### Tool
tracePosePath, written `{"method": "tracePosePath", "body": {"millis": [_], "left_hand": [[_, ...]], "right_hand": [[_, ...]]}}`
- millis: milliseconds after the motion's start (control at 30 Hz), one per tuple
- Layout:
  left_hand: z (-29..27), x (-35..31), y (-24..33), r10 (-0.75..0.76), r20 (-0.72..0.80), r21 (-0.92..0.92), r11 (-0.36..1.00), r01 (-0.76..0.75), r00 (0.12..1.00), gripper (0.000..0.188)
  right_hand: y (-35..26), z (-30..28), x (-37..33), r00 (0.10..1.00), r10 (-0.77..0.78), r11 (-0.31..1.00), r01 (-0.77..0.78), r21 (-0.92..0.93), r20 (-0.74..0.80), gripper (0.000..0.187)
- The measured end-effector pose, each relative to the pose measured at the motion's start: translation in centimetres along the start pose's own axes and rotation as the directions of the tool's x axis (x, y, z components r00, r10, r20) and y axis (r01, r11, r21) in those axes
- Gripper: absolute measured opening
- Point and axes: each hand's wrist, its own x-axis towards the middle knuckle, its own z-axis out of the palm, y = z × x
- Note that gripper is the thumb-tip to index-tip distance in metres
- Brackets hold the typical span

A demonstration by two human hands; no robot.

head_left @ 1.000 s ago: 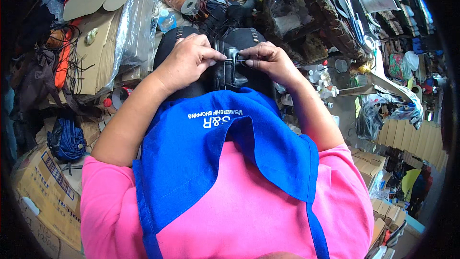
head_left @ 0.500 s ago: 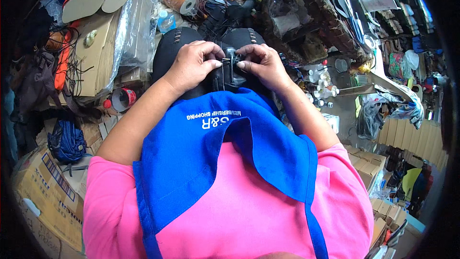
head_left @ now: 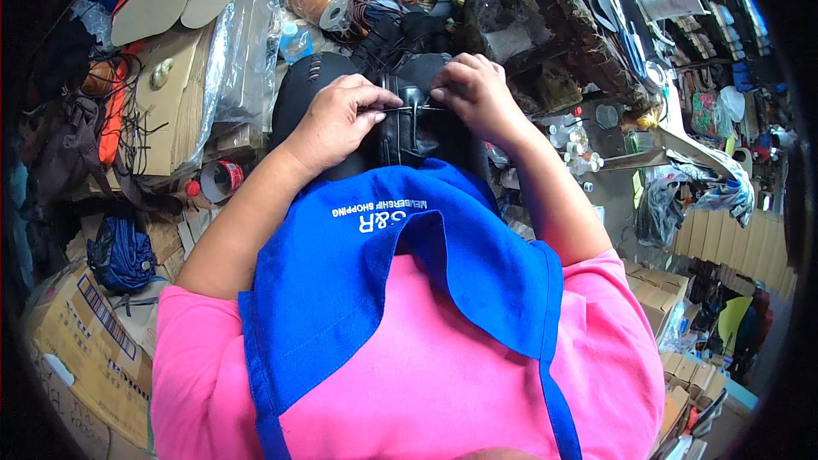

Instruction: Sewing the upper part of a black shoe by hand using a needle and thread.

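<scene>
A black leather piece [head_left: 394, 138] with a raised seam or strap lies on my lap between my knees; its exact kind is unclear. My left hand [head_left: 337, 121] is at its left side, thumb and forefinger pinched together. Opposite it, my right hand [head_left: 479, 95] pinches too, a little away from the leather on the right. A thin, pale strand [head_left: 426, 108] that looks like thread runs across the leather between the two pinches. Whether a needle is among the fingers is too small to make out.
Beyond my knees sit an orange spool [head_left: 317, 4] and brown cord. Flat cardboard [head_left: 175, 89] stands at left, above a bottle with a red label [head_left: 223, 177]. Small bottles [head_left: 582, 158] cluster at right. A printed carton [head_left: 89, 349] is at lower left.
My right hand has moved up and to the right, away from the leather, and the strand now stretches between my hands. My left hand has stayed nearly in place.
</scene>
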Motion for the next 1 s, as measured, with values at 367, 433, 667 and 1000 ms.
{"method": "tracePosePath", "body": {"millis": [367,433,667,1000], "left_hand": [[-0.1,0.1,0.1,0.022,-0.075,0.098,0.995,-0.014,0.997,0.021],[0.0,0.1,0.1,0.001,-0.069,0.075,0.997,0.004,0.998,0.020],[0.9,0.3,-0.1,-0.065,-0.070,0.021,0.998,0.067,0.995,0.017],[1.6,0.3,0.1,-0.109,-0.129,-0.054,0.993,0.102,0.986,0.015]], "right_hand": [[-0.3,-1.1,-0.8,1.000,-0.029,0.992,0.030,0.126,-0.012,0.019],[-1.0,-1.1,-1.2,0.993,-0.011,0.976,-0.015,0.219,0.116,0.020],[0.1,0.9,-1.7,0.997,0.066,0.942,-0.076,0.328,0.041,0.019],[-0.1,3.0,-1.7,0.990,0.140,0.910,-0.137,0.392,0.021,0.018]]}}
